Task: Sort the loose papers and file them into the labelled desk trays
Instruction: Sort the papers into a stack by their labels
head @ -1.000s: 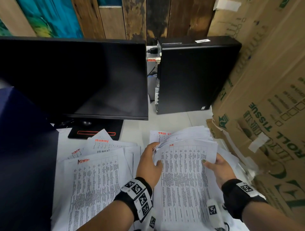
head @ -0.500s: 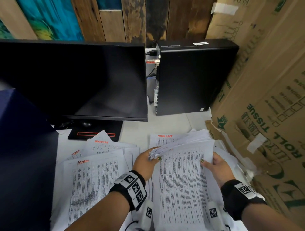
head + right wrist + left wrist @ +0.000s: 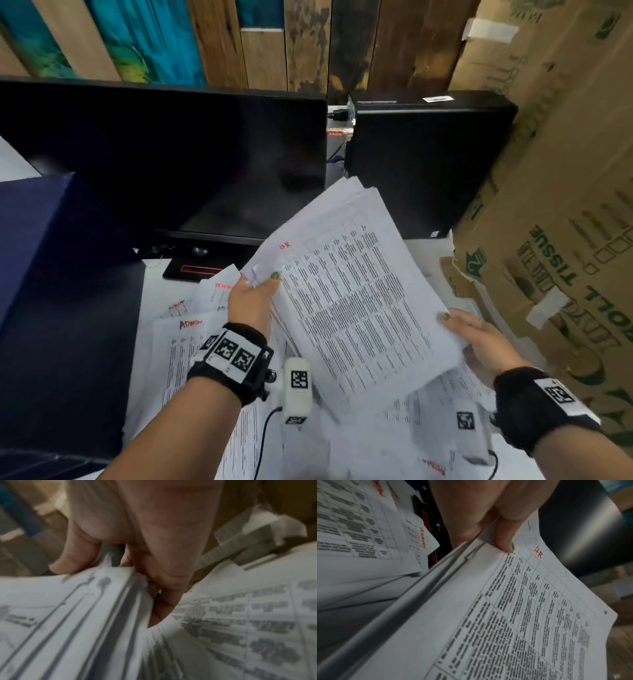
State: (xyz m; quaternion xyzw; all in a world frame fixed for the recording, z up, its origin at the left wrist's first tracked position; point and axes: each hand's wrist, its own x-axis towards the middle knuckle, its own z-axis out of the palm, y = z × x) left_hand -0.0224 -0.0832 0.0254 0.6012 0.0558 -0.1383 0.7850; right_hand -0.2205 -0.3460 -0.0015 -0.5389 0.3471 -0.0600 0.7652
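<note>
A thick stack of printed papers point(image 3: 352, 294), its top sheet marked "HR" in red, hangs tilted above the desk in front of the monitor. My left hand point(image 3: 255, 294) pinches the stack point(image 3: 488, 615) at its left edge, thumb on top. My right hand point(image 3: 476, 334) grips its lower right edge, thumb on the top sheet and fingers under the stack point(image 3: 68, 615). More sheets lie on the desk: a pile headed "ADMIN" point(image 3: 178, 346) at the left and loose pages point(image 3: 428, 421) under the lifted stack. No trays show.
A black monitor point(image 3: 164, 161) and its stand point(image 3: 202, 267) fill the back left. A black computer case point(image 3: 428, 161) stands behind the papers. Cardboard boxes point(image 3: 555, 212) wall off the right side. A dark blue box point(image 3: 58, 308) sits at the left.
Both hands have raised the HR stack off the desk and swung it up, its far end now tipped toward the computer case. The sheets beneath it are uncovered.
</note>
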